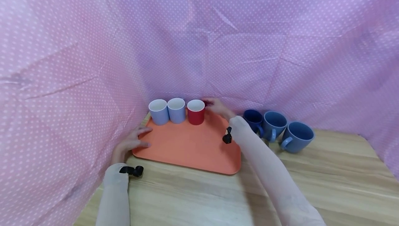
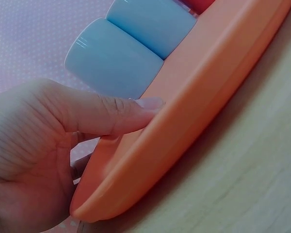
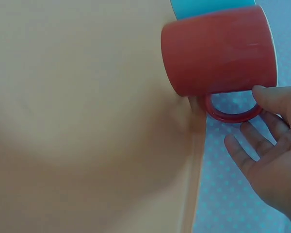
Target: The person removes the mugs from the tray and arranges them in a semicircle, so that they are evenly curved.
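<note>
**Pale sleeves in front, red mug at the tray's back edge**

Pale sleeves, each with a black wrist strap, stretch over the wood-grained bench towards the orange tray. On the tray's back edge stands the red mug, upright and white inside. The right hand is beside it, thumb against the mug near the handle, fingers loosely spread. At the tray's left end is the left hand, thumb laid over the rim and well apart from the forefinger; its other fingers are largely hidden, so I cannot tell whether they grip.

Left of the red mug, two pale blue cups stand upright and touching, a narrow gap away. To the right of the tray, a dark blue mug and two grey-blue mugs stand on the bench in a slanting row. Pink dotted cloth hangs behind everything.
</note>
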Motion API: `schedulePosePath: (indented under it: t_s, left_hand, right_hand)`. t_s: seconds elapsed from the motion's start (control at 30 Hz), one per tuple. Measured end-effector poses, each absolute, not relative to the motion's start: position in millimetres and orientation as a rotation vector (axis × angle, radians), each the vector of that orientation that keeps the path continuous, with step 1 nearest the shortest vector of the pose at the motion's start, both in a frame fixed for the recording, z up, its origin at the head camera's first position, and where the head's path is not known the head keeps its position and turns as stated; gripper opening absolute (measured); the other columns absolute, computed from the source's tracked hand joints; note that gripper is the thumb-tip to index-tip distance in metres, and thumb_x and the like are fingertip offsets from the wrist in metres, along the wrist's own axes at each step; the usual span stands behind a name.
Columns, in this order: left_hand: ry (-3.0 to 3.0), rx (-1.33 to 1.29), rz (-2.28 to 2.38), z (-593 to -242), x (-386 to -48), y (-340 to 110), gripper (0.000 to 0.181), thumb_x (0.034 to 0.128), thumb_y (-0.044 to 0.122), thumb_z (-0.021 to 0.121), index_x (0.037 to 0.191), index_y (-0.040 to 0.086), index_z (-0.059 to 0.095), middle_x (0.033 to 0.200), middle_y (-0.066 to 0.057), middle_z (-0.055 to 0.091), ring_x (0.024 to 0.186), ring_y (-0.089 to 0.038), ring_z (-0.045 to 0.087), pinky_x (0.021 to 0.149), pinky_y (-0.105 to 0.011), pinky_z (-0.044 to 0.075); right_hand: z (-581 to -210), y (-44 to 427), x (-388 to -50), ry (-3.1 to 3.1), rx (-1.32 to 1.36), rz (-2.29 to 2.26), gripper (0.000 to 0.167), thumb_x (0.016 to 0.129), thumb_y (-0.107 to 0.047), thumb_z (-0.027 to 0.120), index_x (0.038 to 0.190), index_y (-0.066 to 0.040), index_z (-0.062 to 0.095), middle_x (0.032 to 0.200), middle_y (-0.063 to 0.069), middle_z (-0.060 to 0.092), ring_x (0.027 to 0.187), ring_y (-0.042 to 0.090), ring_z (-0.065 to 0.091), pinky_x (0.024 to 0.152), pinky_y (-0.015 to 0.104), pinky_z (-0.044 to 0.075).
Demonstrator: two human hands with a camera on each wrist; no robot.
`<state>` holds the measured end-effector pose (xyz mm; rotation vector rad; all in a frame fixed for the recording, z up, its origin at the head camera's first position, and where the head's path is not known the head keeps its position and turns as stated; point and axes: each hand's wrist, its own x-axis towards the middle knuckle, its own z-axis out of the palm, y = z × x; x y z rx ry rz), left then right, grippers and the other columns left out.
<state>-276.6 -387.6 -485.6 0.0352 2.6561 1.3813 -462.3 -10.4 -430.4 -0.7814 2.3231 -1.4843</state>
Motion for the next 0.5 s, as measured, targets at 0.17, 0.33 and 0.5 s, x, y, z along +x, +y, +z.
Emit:
schedulePosePath:
  t_s: [0.17,0.33,0.5]
  left_hand:
    - [2.655,0.033,1.357,-485.5,-279.9,-383.4,0.077,0.0795,0.008,0.079,0.149,0.0,0.047,0.163,-0.028,0.019,0.15,-0.051,0.01,0.12,-0.071,0.011]
    - [2.626,0.036,1.386,-485.5,-282.3,-381.9,0.077,0.0817,0.009,0.08,0.151,0.002,0.046,0.163,-0.027,0.018,0.151,-0.05,0.011,0.121,-0.07,0.013]
    - [2.599,0.015,1.417,-483.2,-277.6,-386.7,0.079,0.0829,0.008,0.079,0.152,0.001,0.042,0.162,-0.028,0.019,0.149,-0.05,0.013,0.119,-0.071,0.016]
  right_hand:
    - [-428.1,2.5,-452.7,2.384,-0.816,-1.444,0.043,0.098,0.006,0.056,0.14,0.009,0.054,0.136,0.029,0.059,0.125,0.043,0.054,0.111,0.049,0.048]
    - [-425.8,15.5,-435.3,2.428,-0.787,-1.466,0.038,0.097,0.005,0.058,0.135,0.011,0.059,0.132,0.03,0.063,0.12,0.041,0.061,0.106,0.048,0.053]
    - [-433.1,20.1,-416.6,2.409,-0.769,-1.487,0.035,0.097,-0.001,0.065,0.13,0.008,0.065,0.128,0.026,0.068,0.12,0.037,0.066,0.103,0.043,0.055]
